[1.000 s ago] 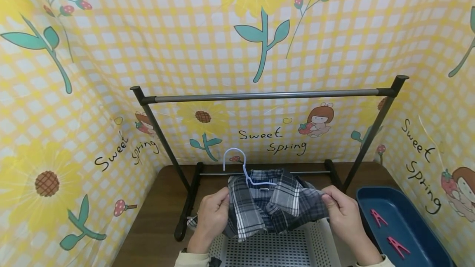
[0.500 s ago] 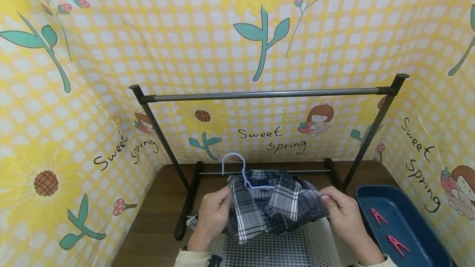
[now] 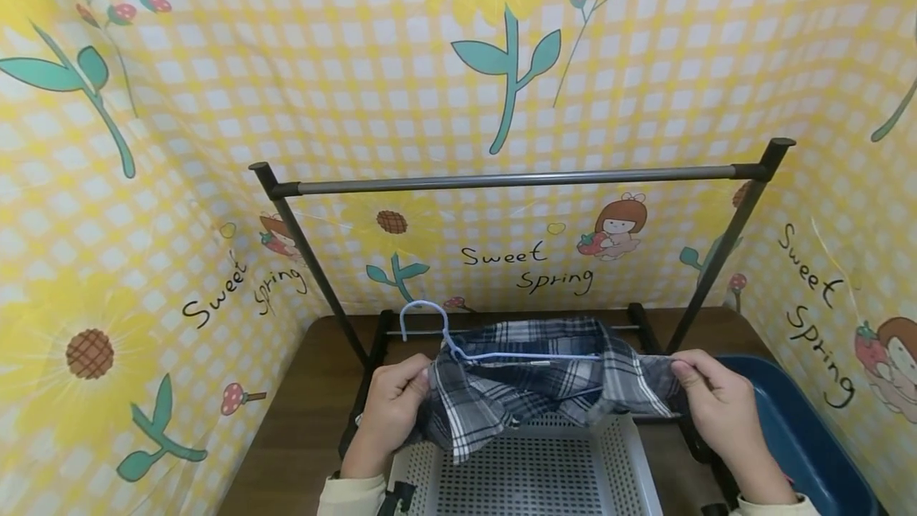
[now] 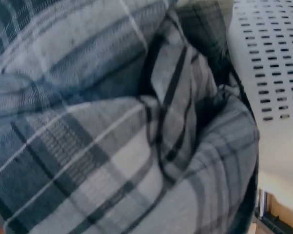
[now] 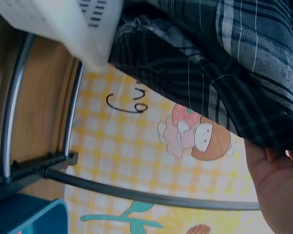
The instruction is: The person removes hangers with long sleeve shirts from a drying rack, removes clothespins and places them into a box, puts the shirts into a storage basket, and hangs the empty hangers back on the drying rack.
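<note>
A dark grey-and-white plaid shirt (image 3: 487, 404) is stretched between both hands above a white basket. Its left shoulder side is pinched by the left hand (image 3: 390, 408), thumb on top. My right hand (image 3: 723, 404) grips the other shoulder and pulls the cloth out to the right. Inside the open collar sits a pale lilac hanger (image 3: 530, 356), its hook standing up at the left and its ends hidden in the cloth. Folds of the shirt (image 4: 112, 146) fill most of the left wrist view. In the right wrist view, fingers (image 5: 259, 161) hold the shirt's edge.
A perforated white basket (image 3: 637, 468) stands under the shirt on the brown table (image 3: 265, 420). Behind it rises a dark metal rack with a horizontal bar (image 3: 501, 180). At the right lies a blue tray (image 3: 809, 436). Yellow checked cloth surrounds the table.
My right hand has moved to the right and my left hand slightly left, spreading the shirt wider. The hanger's hook shifted left and more of its bar shows. The right arm now hides the tray's pink clothespins.
</note>
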